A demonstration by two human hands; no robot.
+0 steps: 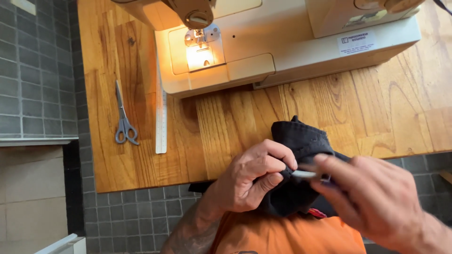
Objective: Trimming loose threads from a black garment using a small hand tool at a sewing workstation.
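Left hand [252, 176] grips black fabric [301, 141]; right hand [372, 197] pinches small tool [306, 174] against it

Sewing machine [282, 42], scissors [124, 117], ruler [161, 117]

A person's left hand [254, 176] pinched a bunched piece of black fabric [301, 141] at the near edge of a wooden table [367, 108]. The right hand [372, 197], blurred, held a small pale tool [305, 174], possibly a seam ripper, against the cloth. A cream sewing machine [282, 42] stood behind, its lamp lit. Grey-handled scissors [123, 117] and a metal ruler [161, 113] lay side by side to the left.
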